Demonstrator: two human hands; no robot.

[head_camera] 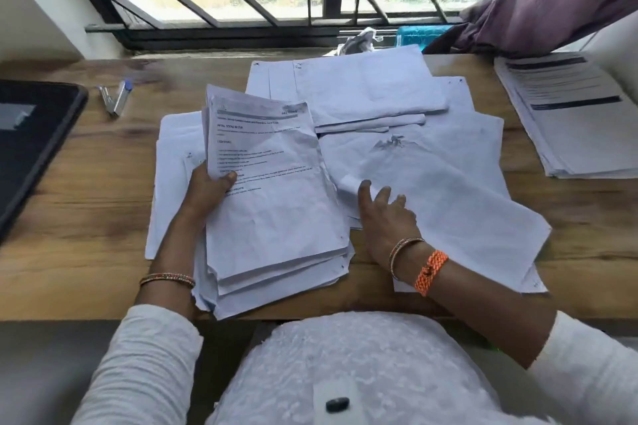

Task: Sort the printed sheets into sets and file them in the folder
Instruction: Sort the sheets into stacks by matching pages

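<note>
On the near tabletop (86, 217) the left hand (203, 190) grips a printed stack (276, 217); right hand (386, 214), fingers loose, touches blank-side sheets (448, 190); sorting underway, next likely lifting one.

The creased white printed sheet (272, 190) on top of the held stack bears bold headings, of which "TASK GOAL:" can be made out, with "PROPS" lower down; its smaller lines are too blurred to read. The dark-banded printed stack (573, 114) at the far right is illegible.
</note>
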